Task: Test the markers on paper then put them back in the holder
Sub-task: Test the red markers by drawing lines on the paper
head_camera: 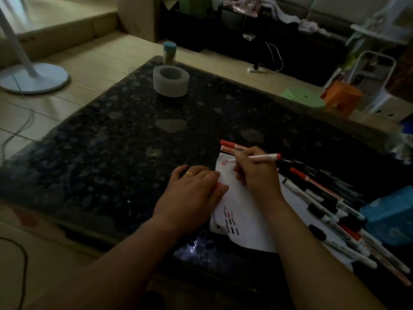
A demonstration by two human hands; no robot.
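Observation:
My right hand [257, 173] grips a red-ended white marker [266, 157] like a pen, its tip touching the top of the white paper [241, 198] beside short red strokes. My left hand [194, 191] rests on the paper's left edge and holds it flat, with a small red cap [218, 185] pinched at its fingertips. Red and black test dashes [231, 222] mark the lower part of the sheet. The grey round holder [171, 82], with holes in its top, stands at the far side of the dark stone table [111, 142].
Two red markers [232, 147] lie just beyond the paper. A pile of several markers [335, 211] lies to the right, next to a blue box [391, 215]. A blue-lidded jar [169, 52] stands behind the holder. A fan base [33, 78] sits on the floor at left.

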